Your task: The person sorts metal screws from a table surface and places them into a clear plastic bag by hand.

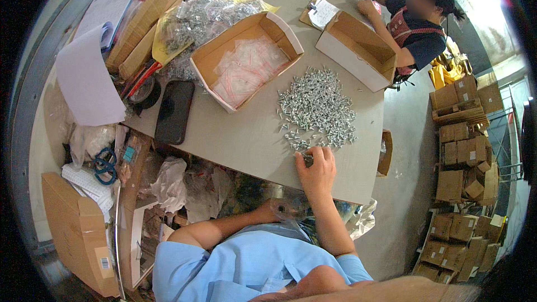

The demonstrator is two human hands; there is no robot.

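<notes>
A loose pile of small silvery screws (319, 106) lies on the grey table. At the pile's near edge my right hand (316, 170) rests on the tabletop, its thumb and fingers curled in around a few screws. Below the table's front edge, close to my body, my left hand (275, 210) holds a small clear plastic bag (292, 210); its fingers are partly hidden. Left of the pile stands an open white-edged cardboard box (210, 61) with clear zip bags (249, 72) that have red strips.
A black phone (174, 113) lies by the table's left edge. Behind it are filled bags of metal parts (207, 17). An open carton (358, 45) and clipboard (323, 14) sit farther back, near a co-worker (417, 28). Cartons (458, 156) are stacked at right.
</notes>
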